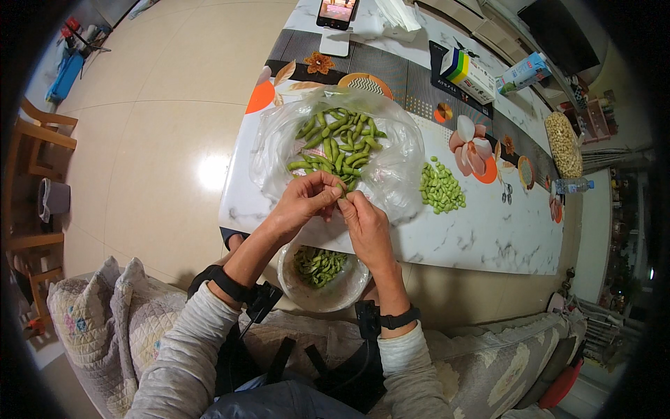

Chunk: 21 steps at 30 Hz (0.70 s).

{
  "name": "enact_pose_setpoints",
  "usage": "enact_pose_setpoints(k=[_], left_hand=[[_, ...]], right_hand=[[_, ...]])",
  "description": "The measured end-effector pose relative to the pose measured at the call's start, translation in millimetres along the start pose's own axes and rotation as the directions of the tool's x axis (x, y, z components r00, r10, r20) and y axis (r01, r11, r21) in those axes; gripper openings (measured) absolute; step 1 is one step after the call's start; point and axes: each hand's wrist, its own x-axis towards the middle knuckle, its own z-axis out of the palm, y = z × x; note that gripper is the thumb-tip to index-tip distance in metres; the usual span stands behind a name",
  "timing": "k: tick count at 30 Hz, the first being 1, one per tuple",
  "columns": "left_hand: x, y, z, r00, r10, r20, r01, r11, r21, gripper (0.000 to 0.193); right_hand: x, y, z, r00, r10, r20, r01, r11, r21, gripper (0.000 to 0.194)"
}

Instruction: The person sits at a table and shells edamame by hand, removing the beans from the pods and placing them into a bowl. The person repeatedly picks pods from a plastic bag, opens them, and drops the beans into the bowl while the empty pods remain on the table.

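My left hand (310,198) and my right hand (365,219) meet over the near edge of the table, both pinching one green soybean pod (341,190) between thumbs and fingers. Most of that pod is hidden by the fingertips. Just beyond them, many whole soybean pods (340,139) lie on an opened clear plastic bag (400,136). A pile of shelled green beans (442,187) rests on the tabletop to the right of the bag. Below my wrists, a lined bin (356,293) holds green pods or empty shells (320,266).
On the marble-patterned table (466,246) stand a phone (336,14) on a white holder, tissues (399,18), a carton box (467,76) and a blue drink carton (523,73). A bag of pale nuggets (564,144) and a plastic bottle (573,186) are at the right end. A quilted sofa (492,361) surrounds me.
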Motion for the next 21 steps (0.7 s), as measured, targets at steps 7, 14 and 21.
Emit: enact_pose_setpoints(k=[7, 14, 21], left_hand=[[0.2, -0.6, -0.5, 1.000, -0.007, 0.002, 0.007, 1.000, -0.027, 0.020], [0.7, -1.9, -0.8, 1.000, -0.010, 0.006, 0.010, 0.999, -0.032, 0.021], [0.8, -1.8, -0.4, 1.000, -0.001, 0.003, 0.001, 1.000, -0.020, 0.021]], right_hand=[[0.1, 0.6, -0.1, 1.000, 0.009, 0.014, -0.009, 1.000, 0.005, 0.022], [-0.5, 0.6, -0.6, 1.000, 0.013, 0.016, -0.013, 1.000, -0.012, 0.022], [0.0, 1.8, 1.0, 1.000, 0.011, 0.015, -0.011, 1.000, -0.004, 0.023]])
